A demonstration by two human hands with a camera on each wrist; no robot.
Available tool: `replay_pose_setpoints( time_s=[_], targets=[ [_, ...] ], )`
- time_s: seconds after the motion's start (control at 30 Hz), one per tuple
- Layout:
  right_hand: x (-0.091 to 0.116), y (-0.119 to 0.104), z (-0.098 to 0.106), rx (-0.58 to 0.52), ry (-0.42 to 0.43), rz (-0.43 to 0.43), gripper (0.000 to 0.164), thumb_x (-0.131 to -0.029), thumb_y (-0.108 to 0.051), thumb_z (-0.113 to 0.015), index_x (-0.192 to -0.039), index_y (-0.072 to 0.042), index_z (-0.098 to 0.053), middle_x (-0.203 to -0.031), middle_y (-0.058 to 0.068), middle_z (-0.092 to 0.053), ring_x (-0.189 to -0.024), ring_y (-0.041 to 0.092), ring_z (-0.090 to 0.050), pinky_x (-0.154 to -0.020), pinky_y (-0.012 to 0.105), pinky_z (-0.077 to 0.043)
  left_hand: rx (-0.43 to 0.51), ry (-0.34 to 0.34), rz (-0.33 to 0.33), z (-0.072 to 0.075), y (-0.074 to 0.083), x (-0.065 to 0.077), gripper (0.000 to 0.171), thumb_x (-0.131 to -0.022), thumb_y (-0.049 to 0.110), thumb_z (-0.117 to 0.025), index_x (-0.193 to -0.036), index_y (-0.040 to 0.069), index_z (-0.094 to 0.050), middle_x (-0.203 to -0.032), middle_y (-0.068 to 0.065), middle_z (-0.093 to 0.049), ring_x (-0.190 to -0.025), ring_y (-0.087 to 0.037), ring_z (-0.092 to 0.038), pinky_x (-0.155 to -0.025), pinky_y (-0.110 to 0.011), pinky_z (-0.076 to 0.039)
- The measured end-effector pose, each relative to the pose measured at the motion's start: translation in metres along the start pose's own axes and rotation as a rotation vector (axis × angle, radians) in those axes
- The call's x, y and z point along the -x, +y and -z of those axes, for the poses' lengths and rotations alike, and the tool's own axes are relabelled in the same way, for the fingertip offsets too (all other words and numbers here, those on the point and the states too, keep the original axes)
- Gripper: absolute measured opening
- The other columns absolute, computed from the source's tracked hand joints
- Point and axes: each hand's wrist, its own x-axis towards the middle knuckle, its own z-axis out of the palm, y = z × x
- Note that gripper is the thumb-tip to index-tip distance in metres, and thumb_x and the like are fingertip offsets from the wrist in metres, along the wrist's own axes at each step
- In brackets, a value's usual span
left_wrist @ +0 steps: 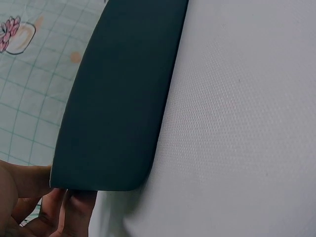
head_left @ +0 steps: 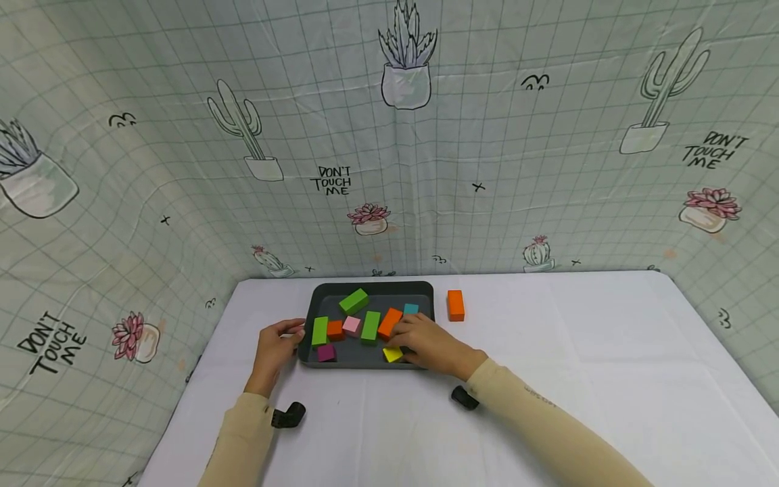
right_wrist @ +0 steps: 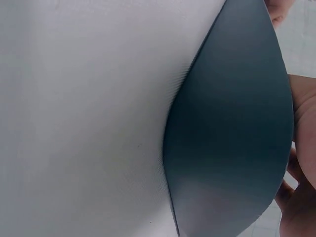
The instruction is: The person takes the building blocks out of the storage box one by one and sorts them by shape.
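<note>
A dark grey tray (head_left: 359,364) holds several coloured blocks. My left hand (head_left: 275,350) grips the tray's left end near its front corner; in the left wrist view its fingers (left_wrist: 79,210) lie against the end wall. Reaching over the tray's right part, my right hand (head_left: 431,346) pinches a yellow block (head_left: 392,354) between thumb and fingers, low over the tray floor. Just beyond those fingers lie an orange block (head_left: 389,323) and a teal block (head_left: 411,309), partly covered. In the right wrist view the tray's front wall (right_wrist: 227,123) hides the blocks.
Green blocks (head_left: 353,302), a smaller orange block (head_left: 336,330), a pink block (head_left: 351,327) and a magenta block (head_left: 326,352) lie in the tray. Another orange block (head_left: 456,306) stands on the white table (head_left: 578,352), right of the tray. A patterned cloth (head_left: 487,223) surrounds the table.
</note>
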Motion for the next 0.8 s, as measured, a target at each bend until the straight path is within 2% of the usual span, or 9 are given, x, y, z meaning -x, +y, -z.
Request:
replay_pose_setpoints(
  time_s=[0.17,0.4,0.57,0.8],
  targets=[
    [0.004,0.000,0.002,0.022,0.037,-0.014,0.032,-0.076,-0.017,-0.077,-0.106,-0.019,-0.070,-0.104,-0.007,-0.062,-0.103,0.015,-0.049,-0.091,0.035,-0.037,0.004,0.000,0.003,0.000,0.001,0.000,0.028,-0.089,0.005,-0.059,-0.117,0.001,-0.062,-0.104,-0.015,-0.058,-0.084,-0.019,-0.056,-0.063,-0.026,-0.047],
    [0.019,0.004,0.012,-0.021,0.243,-0.071,0.035,-0.072,-0.014,-0.080,-0.106,-0.017,-0.070,-0.105,-0.007,-0.059,-0.102,0.015,-0.047,-0.086,0.033,-0.038,-0.003,-0.006,0.004,0.000,0.001,-0.002,0.028,-0.089,0.004,-0.059,-0.117,0.001,-0.062,-0.105,-0.015,-0.058,-0.084,-0.019,-0.056,-0.063,-0.026,-0.048],
    [0.035,0.007,0.025,-0.013,0.337,-0.158,0.040,-0.071,-0.010,-0.080,-0.108,-0.016,-0.068,-0.107,-0.006,-0.057,-0.103,0.015,-0.046,-0.091,0.036,-0.036,-0.017,-0.010,0.023,0.001,0.002,-0.006,0.027,-0.090,0.006,-0.058,-0.117,0.004,-0.063,-0.105,-0.013,-0.058,-0.086,-0.020,-0.055,-0.063,-0.025,-0.048],
    [0.062,0.010,0.040,-0.043,0.397,-0.291,0.044,-0.068,-0.008,-0.082,-0.109,-0.015,-0.068,-0.108,-0.005,-0.060,-0.103,0.018,-0.047,-0.088,0.038,-0.035,-0.020,-0.033,0.027,0.002,0.004,-0.013,0.028,-0.089,0.006,-0.059,-0.117,0.003,-0.063,-0.105,-0.014,-0.058,-0.086,-0.020,-0.055,-0.062,-0.024,-0.047]
  ],
)
